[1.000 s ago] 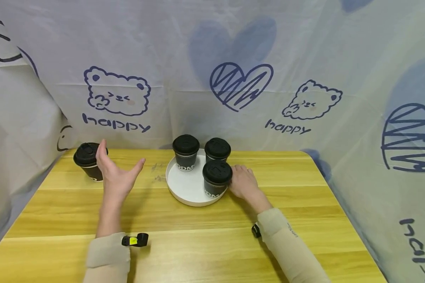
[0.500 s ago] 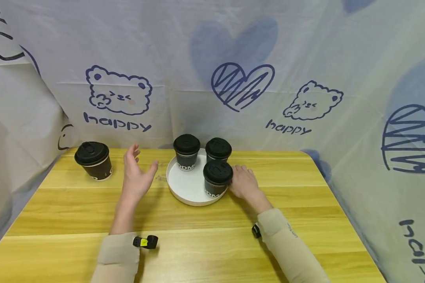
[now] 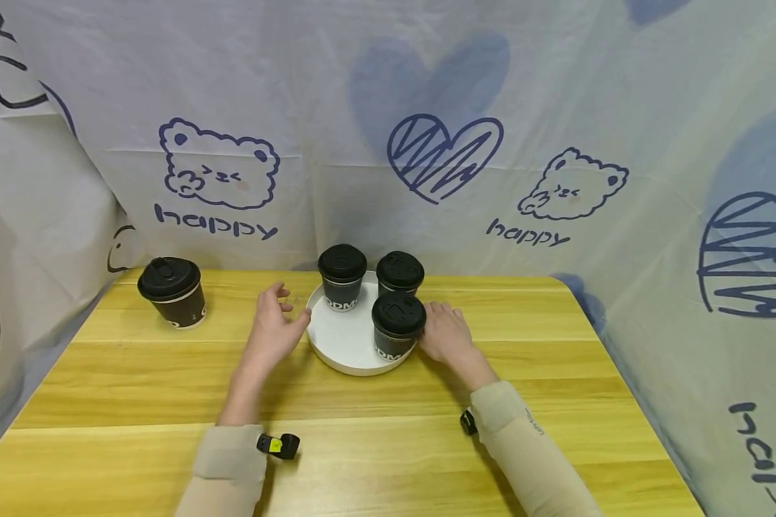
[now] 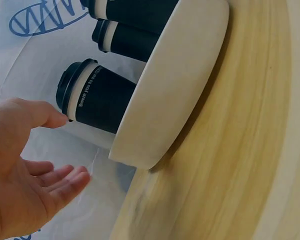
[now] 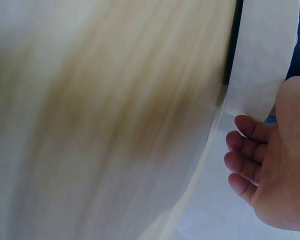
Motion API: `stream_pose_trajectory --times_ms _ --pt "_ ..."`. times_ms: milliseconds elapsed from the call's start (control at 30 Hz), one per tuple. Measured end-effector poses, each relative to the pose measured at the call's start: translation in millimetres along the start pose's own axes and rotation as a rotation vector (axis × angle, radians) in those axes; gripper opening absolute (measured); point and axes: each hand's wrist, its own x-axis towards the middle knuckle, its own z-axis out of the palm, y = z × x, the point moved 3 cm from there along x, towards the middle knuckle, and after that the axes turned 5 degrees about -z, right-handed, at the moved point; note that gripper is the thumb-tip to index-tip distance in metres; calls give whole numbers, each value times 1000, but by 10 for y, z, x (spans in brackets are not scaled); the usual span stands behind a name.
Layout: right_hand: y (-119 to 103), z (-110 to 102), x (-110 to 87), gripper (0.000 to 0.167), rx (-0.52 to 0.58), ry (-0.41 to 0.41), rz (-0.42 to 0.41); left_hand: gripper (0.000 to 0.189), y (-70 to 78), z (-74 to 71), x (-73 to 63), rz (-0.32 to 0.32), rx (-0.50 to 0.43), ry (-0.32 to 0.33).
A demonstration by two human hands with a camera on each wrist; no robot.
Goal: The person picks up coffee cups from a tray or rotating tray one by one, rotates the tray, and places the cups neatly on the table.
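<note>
A round white tray (image 3: 339,363) carries three black lidded paper coffee cups: one at the left (image 3: 342,277), one at the back right (image 3: 399,271) and one at the front right (image 3: 396,327). My left hand (image 3: 275,332) is beside the tray's left side, thumb and fingers spread apart with nothing between them. In the left wrist view, the thumb overlaps the lid edge of the nearest cup (image 4: 100,97). My right hand (image 3: 446,332) holds the tray's right side. Its curled fingers (image 5: 247,150) lie at the tray's outer wall (image 5: 262,55); the thumb is hidden.
A fourth lidded coffee cup (image 3: 173,293) stands alone at the table's back left. The wooden table (image 3: 375,445) meets a hanging white cloth (image 3: 336,172) with bear and heart drawings along its back edge. Cloth also hangs at both sides.
My left hand has moved right, from beside the lone cup at the back left to the tray's left side. The right hand, the tray and the cups have stayed in place.
</note>
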Motion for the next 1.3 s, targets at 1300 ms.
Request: stream_pose_trajectory --times_ms 1300 --pt "136 -47 13 34 473 41 92 63 -134 253 23 -98 165 -196"
